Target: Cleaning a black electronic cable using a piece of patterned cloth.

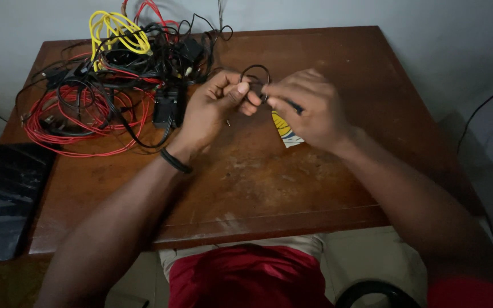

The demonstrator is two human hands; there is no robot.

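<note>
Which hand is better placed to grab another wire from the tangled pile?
Left, probably. The left hand sits beside the wire pile; the right hand is farther away. Both pinch the thin black cable.

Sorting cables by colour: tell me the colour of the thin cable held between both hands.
Black: the thin cable loops up between the hands, seen best in the head view.

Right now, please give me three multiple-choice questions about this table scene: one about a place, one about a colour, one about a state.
1. Where does the tangled pile of cables lie on the wooden table?
A. far left part
B. near right corner
C. near edge, middle

2. What colour is the coiled cable on top of the pile?
A. blue
B. yellow
C. white

3. What is the state of the thin black cable?
A. lying flat, untouched
B. hanging off the table
C. pinched by both hands

Answers: 1 A, the pile sits far left. 2 B, the coil is yellow. 3 C, left hand and right hand grip it.
</note>
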